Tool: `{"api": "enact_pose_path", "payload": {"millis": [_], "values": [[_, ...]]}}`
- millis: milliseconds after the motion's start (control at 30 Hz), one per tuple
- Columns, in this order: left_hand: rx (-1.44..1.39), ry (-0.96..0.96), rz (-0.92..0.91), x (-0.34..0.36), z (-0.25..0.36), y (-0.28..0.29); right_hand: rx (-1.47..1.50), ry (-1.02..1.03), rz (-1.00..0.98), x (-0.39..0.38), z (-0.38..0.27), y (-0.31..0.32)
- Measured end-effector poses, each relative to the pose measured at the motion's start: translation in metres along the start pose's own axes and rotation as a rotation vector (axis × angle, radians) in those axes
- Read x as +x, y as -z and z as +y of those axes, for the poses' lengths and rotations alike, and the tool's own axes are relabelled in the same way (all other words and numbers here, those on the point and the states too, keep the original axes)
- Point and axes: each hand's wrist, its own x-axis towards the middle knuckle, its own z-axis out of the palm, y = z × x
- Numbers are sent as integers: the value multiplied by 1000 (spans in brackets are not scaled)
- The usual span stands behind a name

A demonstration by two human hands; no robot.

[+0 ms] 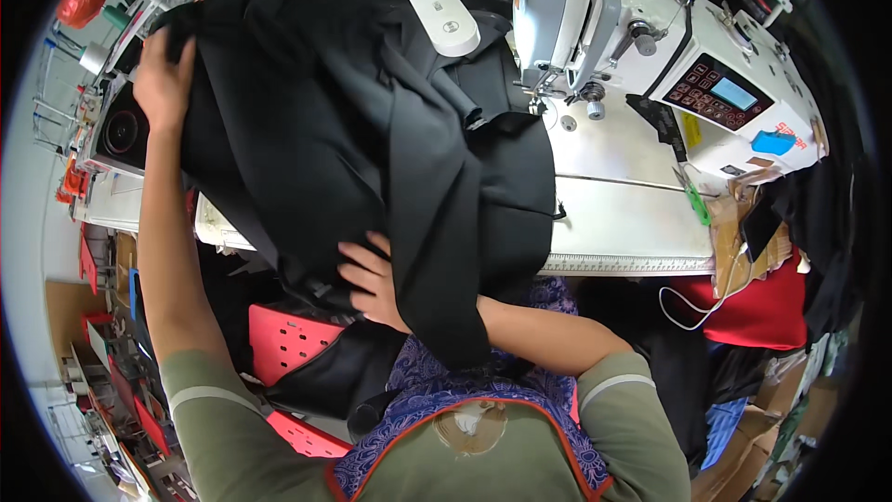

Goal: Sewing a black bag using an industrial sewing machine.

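A large piece of black fabric is heaped over the sewing table and hangs off its front edge. At its far left edge, my left hand grips the cloth, with the fingertips partly hidden in it. My right hand lies against the hanging part with its fingers spread, and a long fold of the same fabric drapes over that wrist. Just right of the cloth stands a white sewing machine; the fabric's right part lies next to its needle area.
A white lamp overhangs the fabric. Green-handled snips lie on the white tabletop at the right, near a cardboard piece and a white cable. Red cloth hangs below. A red perforated plastic piece is under the fabric.
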Motion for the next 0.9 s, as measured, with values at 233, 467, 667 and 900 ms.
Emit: {"api": "enact_pose_path", "payload": {"millis": [233,467,667,900], "values": [[-732,-344,-477,-13,169,47,-1,-127,-12,-9,8,-3],[-1129,-604,-1099,-49,193,44,-345,-100,-45,-46,13,1],[-1149,954,-264,-31,-7,-2,-139,-35,224,-42,1,1],[-780,-377,-854,-60,177,66,-130,-298,357,-60,27,58]]}}
